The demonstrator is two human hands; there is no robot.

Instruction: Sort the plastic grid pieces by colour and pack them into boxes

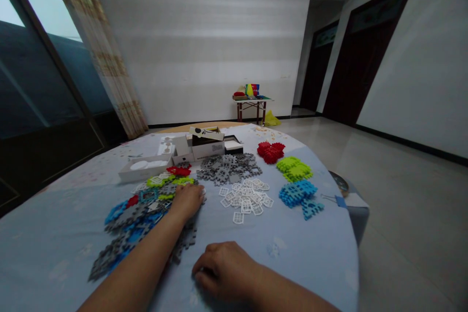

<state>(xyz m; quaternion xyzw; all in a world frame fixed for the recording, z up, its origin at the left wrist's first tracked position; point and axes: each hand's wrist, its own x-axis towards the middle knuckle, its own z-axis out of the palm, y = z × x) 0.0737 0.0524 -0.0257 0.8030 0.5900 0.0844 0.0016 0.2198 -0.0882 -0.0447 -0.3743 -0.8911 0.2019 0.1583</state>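
Observation:
My left hand (188, 201) reaches over the right side of a mixed pile of interlocking plastic building pieces (137, 222), coloured grey, blue, green, red and white. Its fingers are bent down and close together among the pieces; what they pinch, if anything, is hidden. Nearer to me, my right hand (228, 270) rests on the tablecloth with its fingers curled in, and nothing shows in it. Beyond it lie loose white grid pieces (246, 198). A heap of grey pieces (229, 168) spreads behind those.
Stacked along the right are red pieces (271, 152), green pieces (295, 169) and blue pieces (298, 193). Toward the back stand an open white box (144, 175) and a box with a raised flap (208, 150). The round table's edge (356, 253) curves past on the right.

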